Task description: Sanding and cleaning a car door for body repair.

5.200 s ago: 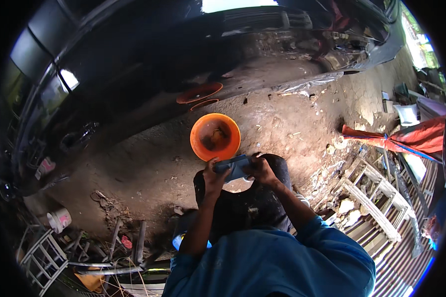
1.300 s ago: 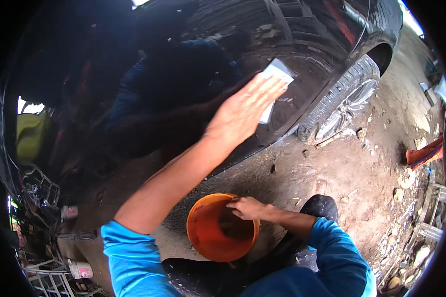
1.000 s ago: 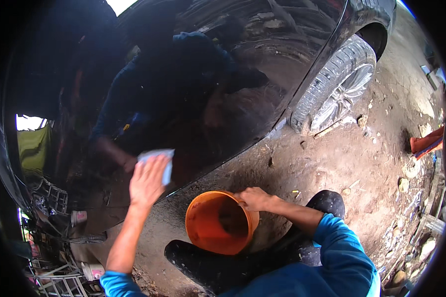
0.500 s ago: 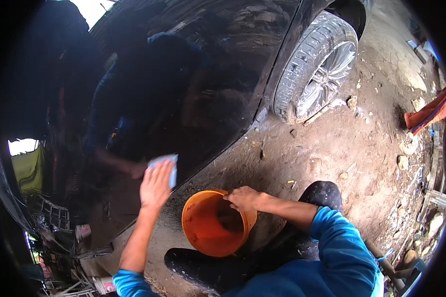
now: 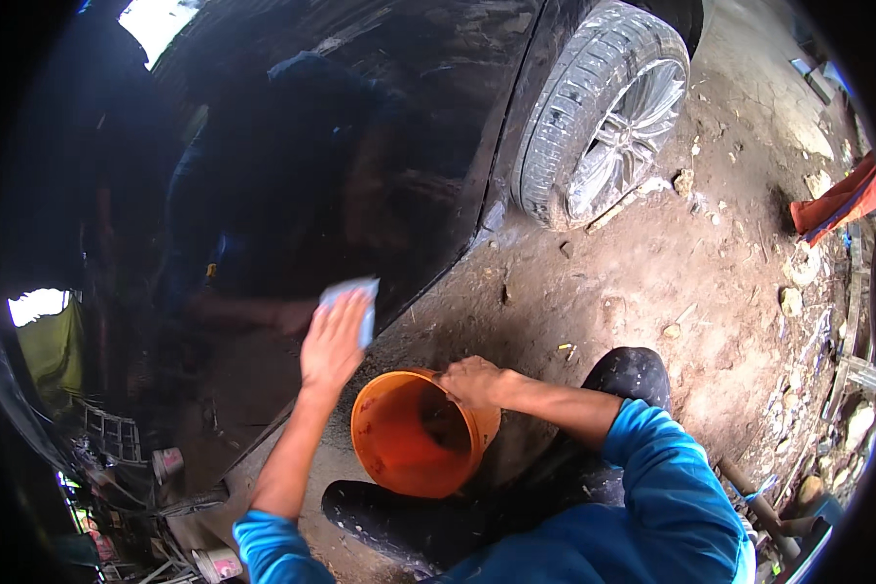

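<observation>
Pale blue-white, the small sanding sheet (image 5: 352, 304) lies flat against the lower part of the glossy black car panel (image 5: 292, 175), low down near its bottom edge. The left hand (image 5: 333, 343) presses it there with open palm and spread fingers, a flat pinning grip and not a clenched one, so only the sheet's upper edge shows past the fingertips. Held that loosely, the sheet could likely slide out from under the palm and drop onto the dirt floor (image 5: 642, 282), picking up grit that would scratch the paint. Uneven finger pressure might also leave streaks in the finish.

Just below and to the right, the right hand (image 5: 469, 382) grasps the rim of the orange bucket (image 5: 414, 433), fingers curled over its edge. The bucket seems to sit tilted on the rough ground between the knees, so a tug on the rim could tip it and spill whatever is inside; its contents cannot be made out.

Farther off, the front wheel (image 5: 608, 112) stands well apart, and stones and scraps litter the floor, poor footing for a crouching person.
</observation>
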A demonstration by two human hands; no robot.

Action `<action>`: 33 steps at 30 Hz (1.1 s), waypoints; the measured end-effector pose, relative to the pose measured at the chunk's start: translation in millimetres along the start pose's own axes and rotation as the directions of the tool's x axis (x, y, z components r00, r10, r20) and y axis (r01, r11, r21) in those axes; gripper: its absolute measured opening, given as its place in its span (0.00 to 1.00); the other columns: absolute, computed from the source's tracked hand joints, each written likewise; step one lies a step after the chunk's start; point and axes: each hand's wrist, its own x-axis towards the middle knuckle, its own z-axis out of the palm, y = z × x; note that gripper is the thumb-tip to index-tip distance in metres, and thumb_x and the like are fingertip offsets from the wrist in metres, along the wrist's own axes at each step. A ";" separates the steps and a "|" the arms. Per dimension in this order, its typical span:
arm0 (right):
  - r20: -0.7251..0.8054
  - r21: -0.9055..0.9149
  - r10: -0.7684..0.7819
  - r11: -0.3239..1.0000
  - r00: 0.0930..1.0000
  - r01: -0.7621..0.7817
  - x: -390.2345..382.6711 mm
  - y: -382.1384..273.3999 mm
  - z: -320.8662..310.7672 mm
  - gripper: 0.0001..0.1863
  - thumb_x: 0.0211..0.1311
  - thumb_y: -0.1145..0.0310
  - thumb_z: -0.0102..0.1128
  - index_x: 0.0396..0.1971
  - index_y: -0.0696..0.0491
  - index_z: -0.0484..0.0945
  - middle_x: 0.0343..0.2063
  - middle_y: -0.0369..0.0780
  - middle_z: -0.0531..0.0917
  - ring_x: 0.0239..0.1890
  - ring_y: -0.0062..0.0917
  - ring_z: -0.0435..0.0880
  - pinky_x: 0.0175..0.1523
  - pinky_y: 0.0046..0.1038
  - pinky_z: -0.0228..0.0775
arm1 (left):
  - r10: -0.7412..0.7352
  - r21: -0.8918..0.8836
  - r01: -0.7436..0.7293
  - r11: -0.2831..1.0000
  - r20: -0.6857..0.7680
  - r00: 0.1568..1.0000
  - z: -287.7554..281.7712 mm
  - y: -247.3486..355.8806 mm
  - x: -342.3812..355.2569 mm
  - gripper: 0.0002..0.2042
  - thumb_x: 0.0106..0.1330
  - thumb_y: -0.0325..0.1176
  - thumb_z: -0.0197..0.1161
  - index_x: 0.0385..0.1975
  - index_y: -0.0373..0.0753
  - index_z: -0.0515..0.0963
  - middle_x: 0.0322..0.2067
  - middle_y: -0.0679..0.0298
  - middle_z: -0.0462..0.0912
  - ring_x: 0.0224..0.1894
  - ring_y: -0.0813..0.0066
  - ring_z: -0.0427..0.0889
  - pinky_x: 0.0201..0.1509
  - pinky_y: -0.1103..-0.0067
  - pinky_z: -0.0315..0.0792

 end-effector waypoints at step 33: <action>-0.058 0.066 0.042 0.997 0.997 -0.038 16.3 33.8 1.0 0.16 0.60 0.66 0.57 0.45 0.59 0.80 0.47 0.51 0.84 0.51 0.43 0.83 0.57 0.41 0.75 | 0.059 -0.004 -0.065 0.998 -0.344 0.937 -85.5 62.0 169.7 0.41 0.51 0.39 0.65 0.70 0.39 0.62 0.72 0.59 0.61 0.75 0.67 0.56 0.76 0.63 0.48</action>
